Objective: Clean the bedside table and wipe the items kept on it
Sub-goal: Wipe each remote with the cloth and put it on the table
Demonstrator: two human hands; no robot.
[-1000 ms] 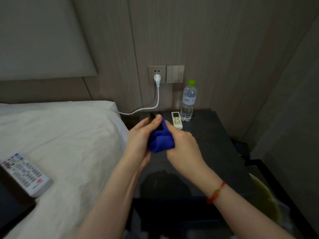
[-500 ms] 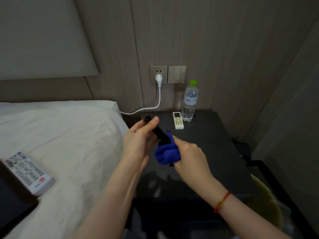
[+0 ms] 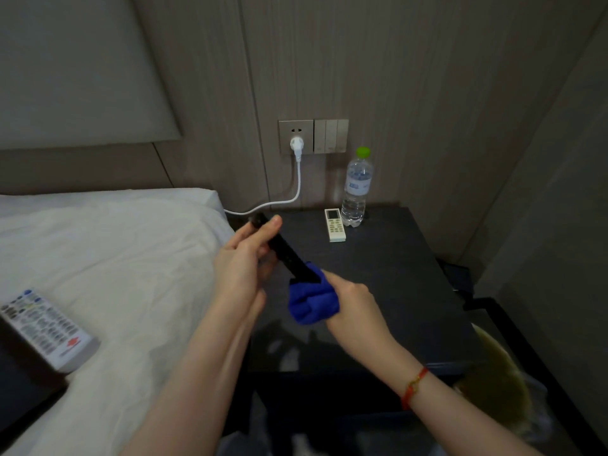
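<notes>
The left hand (image 3: 245,258) grips a black remote (image 3: 285,255) above the bench (image 3: 394,291) while the right hand (image 3: 353,307) clasps a blue cloth (image 3: 311,302) round its near end, mid-wipe; next, likely the white remote (image 3: 335,224) and bottle (image 3: 357,189).

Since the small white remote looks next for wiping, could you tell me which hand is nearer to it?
Right, narrowly. The right hand is nearer the small white remote, below it; the left hand is off to its left.
</notes>
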